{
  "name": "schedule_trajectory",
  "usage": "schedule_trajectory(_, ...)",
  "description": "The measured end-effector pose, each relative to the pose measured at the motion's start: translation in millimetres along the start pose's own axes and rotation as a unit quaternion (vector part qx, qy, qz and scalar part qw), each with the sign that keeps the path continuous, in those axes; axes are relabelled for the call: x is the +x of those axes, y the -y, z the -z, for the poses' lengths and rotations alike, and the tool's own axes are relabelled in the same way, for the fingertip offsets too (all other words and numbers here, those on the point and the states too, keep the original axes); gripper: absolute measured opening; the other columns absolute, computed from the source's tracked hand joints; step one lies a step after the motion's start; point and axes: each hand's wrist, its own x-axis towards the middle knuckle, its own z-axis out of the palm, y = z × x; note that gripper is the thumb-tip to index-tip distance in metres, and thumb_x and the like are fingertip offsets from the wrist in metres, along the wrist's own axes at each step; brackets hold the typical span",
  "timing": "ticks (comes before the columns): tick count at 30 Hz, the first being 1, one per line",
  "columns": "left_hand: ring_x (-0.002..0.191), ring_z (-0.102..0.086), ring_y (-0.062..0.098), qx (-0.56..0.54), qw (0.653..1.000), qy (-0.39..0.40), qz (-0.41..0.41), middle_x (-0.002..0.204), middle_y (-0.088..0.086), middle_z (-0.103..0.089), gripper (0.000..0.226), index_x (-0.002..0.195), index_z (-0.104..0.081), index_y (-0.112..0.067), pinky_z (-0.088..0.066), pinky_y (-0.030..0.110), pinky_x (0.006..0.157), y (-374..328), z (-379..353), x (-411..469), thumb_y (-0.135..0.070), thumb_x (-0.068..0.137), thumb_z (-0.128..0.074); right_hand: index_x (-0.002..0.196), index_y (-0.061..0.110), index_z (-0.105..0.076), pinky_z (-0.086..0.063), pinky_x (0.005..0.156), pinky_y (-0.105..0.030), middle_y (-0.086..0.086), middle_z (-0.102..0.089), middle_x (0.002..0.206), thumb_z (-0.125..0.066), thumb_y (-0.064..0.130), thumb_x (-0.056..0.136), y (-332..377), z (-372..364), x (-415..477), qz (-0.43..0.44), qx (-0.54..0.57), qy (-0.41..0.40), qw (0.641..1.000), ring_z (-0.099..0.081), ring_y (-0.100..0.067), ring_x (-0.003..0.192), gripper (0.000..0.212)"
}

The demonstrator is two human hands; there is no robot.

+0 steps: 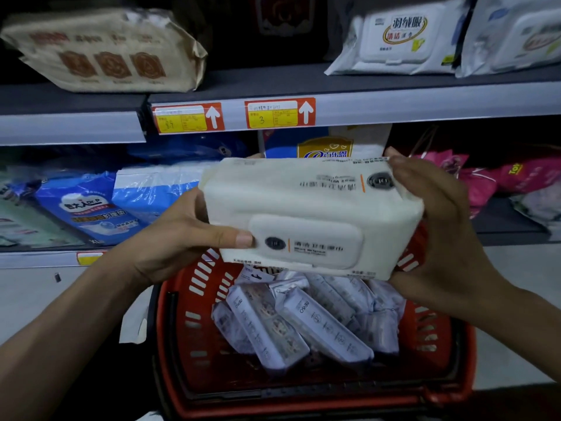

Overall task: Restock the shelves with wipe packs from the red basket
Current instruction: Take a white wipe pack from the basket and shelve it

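Your left grip point(182, 235) and right grip point(440, 226) clasp a white pack point(306, 214) by its ends, basket point(188, 326) just below.

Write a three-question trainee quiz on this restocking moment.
1. True or false: the white wipe pack is held by both the left hand and the right hand.
2. Multiple choice: the red basket sits A) on the top shelf, B) below the held pack, C) behind the person.
3. Fill in: the price tags carry white ___ pointing up.
Key: 1 true; 2 B; 3 arrows.
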Motion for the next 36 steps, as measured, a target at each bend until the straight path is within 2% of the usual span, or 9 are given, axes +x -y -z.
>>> schedule_trajectory(5,0.102,-0.071,0.021,-0.024,0.997,-0.065,-0.016,0.128,0.004,-0.071,0.094,0.146,-0.056,-0.033,-0.061,0.029,0.072,-6.6,2.2,0.0,-0.054,0.062,-0.093,0.151,0.015,-0.036,-0.047,0.108,-0.027,0.006,-0.041,0.153,-0.092,0.038,0.068,20.7,9.3,11.5,-0.185,0.169,0.010,0.968,-0.041,-0.014,0.144,0.103)
schedule_trajectory(10,0.097,-0.065,0.027,-0.010,0.998,-0.050,-0.039,0.124,0.014,-0.069,0.075,0.134,-0.065,-0.029,-0.052,0.029,0.070,-7.6,-3.9,-0.4,-0.068,0.071,-0.079,0.140,0.025,-0.056,-0.060,0.085,-0.034,0.000,-0.069,0.130,-0.092,0.048,0.061,18.0,10.9,23.9,-0.337,0.405,-0.040,0.849,-0.067,-0.023,0.119,0.089)
schedule_trajectory(14,0.084,-0.063,0.023,0.011,0.994,-0.091,-0.056,0.115,0.018,-0.068,0.094,0.134,-0.056,-0.004,-0.044,0.033,0.072,-3.6,-6.6,2.3,-0.068,0.070,-0.081,0.126,0.019,-0.068,-0.058,0.092,-0.049,-0.008,-0.073,0.122,-0.082,0.051,0.066,21.2,0.6,28.5,-0.410,0.446,-0.053,0.794,-0.069,-0.034,0.113,0.069)
schedule_trajectory(16,0.076,-0.060,0.023,0.012,0.992,-0.106,-0.073,0.101,0.015,-0.065,0.076,0.117,-0.065,-0.010,-0.041,0.030,0.066,-3.4,-4.7,2.7,-0.067,0.070,-0.081,0.122,0.017,-0.070,-0.058,0.088,-0.052,-0.009,-0.075,0.119,-0.072,0.046,0.077,25.9,-3.3,33.8,-0.442,0.458,-0.068,0.769,-0.068,-0.040,0.110,0.053)
schedule_trajectory(18,0.065,-0.058,0.024,0.020,0.989,-0.117,-0.088,0.088,0.008,-0.063,0.055,0.103,-0.068,-0.022,-0.040,0.027,0.059,-5.5,-4.2,1.4,-0.066,0.072,-0.080,0.118,0.019,-0.071,-0.059,0.070,-0.042,-0.007,-0.076,0.115,-0.064,0.042,0.085,28.9,-4.3,39.5,-0.457,0.464,-0.081,0.754,-0.070,-0.035,0.102,0.041)
schedule_trajectory(23,0.060,-0.060,0.024,0.039,0.980,-0.163,-0.110,0.079,0.008,-0.061,0.058,0.116,-0.062,-0.018,-0.041,0.027,0.058,-10.0,-4.0,-12.5,-0.061,0.078,-0.075,0.114,0.017,-0.073,-0.056,0.066,-0.040,-0.007,-0.077,0.109,-0.065,0.040,0.089,39.1,-7.0,55.8,-0.444,0.464,-0.080,0.762,-0.069,-0.027,0.093,0.035)
schedule_trajectory(28,0.066,-0.065,0.025,0.038,0.970,-0.197,-0.141,0.085,0.007,-0.062,0.060,0.109,-0.068,-0.028,-0.039,0.032,0.064,-24.1,4.8,-34.8,-0.073,0.070,-0.079,0.132,0.017,-0.062,-0.050,0.102,-0.050,-0.004,-0.072,0.126,-0.076,0.049,0.080,57.9,-7.2,74.7,-0.407,0.455,-0.086,0.787,-0.069,-0.023,0.116,0.063)
schedule_trajectory(32,0.079,-0.068,0.028,0.050,0.957,-0.210,-0.192,0.105,0.016,-0.073,0.059,0.118,-0.070,-0.023,-0.038,0.036,0.069,-49.1,13.7,-62.9,-0.063,0.076,-0.080,0.134,0.015,-0.056,-0.058,0.090,-0.041,-0.005,-0.073,0.123,-0.086,0.043,0.071,86.9,5.7,100.7,-0.356,0.448,-0.105,0.814,-0.073,-0.024,0.108,0.076)
schedule_trajectory(36,0.093,-0.070,0.027,0.053,0.942,-0.231,-0.236,0.116,0.012,-0.076,0.042,0.118,-0.072,-0.023,-0.041,0.036,0.073,-79.1,21.2,-92.7,-0.042,0.081,-0.073,0.134,0.017,-0.057,-0.057,0.095,-0.045,-0.006,-0.071,0.127,-0.085,0.051,0.067,116.4,23.6,136.7,-0.290,0.427,-0.100,0.851,-0.071,-0.027,0.112,0.080)
